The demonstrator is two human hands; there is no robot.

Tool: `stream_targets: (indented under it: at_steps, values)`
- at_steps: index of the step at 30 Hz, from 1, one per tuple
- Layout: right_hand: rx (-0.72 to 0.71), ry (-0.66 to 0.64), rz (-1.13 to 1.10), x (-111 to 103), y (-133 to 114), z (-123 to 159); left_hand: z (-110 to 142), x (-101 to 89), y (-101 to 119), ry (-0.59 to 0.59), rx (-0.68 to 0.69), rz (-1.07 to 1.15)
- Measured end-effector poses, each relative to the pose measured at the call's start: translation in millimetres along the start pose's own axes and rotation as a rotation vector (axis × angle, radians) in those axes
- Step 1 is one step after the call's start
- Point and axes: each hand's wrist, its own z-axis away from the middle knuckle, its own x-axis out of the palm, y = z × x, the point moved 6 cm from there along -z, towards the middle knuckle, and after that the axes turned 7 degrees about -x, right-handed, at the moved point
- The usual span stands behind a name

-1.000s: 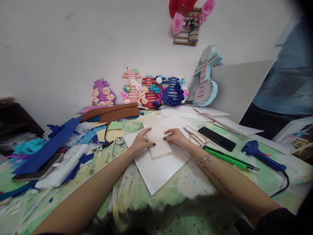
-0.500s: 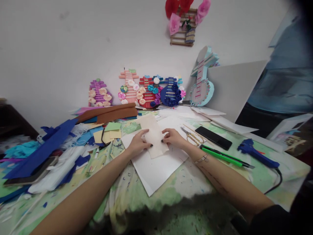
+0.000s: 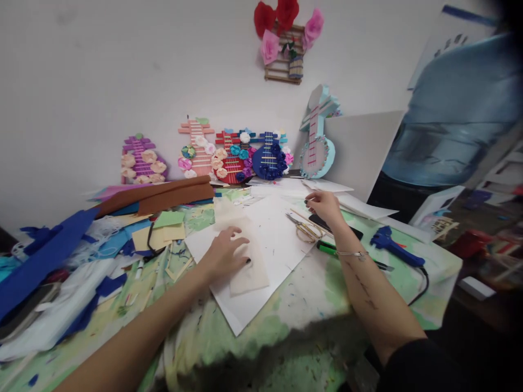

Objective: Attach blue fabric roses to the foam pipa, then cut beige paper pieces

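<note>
A strip of cream paper lies on a large white sheet on the table. My left hand rests over the strip, its fingers apart and bent, the thumb touching the paper. Raised off the sheet, my right hand hovers above a black phone, which it partly covers. Its fingers are loosely curled, and I see nothing in them. Gold-handled scissors and a thin stick lie just left of that hand. A green utility knife passes under my right wrist.
A blue glue gun with a cord lies at the right. Brown sheets, blue material and scraps crowd the left side. Several flower-decorated paper instruments lean against the wall. A large water bottle stands at the right.
My right hand has left the cream strip and moved right and up, over the phone. My left hand stays on the strip, which sits slightly lower. The view has turned right.
</note>
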Motion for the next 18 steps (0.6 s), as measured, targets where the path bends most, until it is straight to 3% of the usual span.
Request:
stream_targets:
  at_steps: [5,10,15,17,18]
  values:
    - [0.022,-0.066,0.225,-39.3,28.0,26.7,6.1,14.1,8.3,-0.076,0.108,-0.017]
    - [-0.039,-0.312,0.308,-36.0,38.5,67.0,30.0,-4.6,1.1,-0.003,0.149,-0.086]
    - [-0.117,-0.474,0.331,-18.4,38.7,93.1,65.3,-33.8,-44.9,-0.022,0.072,-0.302]
    - [-0.145,-0.506,0.349,-14.0,38.5,96.0,75.9,-50.8,-74.3,-0.022,-0.012,-0.330]
    - [-0.158,-0.518,0.363,-12.4,38.7,96.0,79.9,-62.0,-92.7,0.010,-0.117,-0.348]
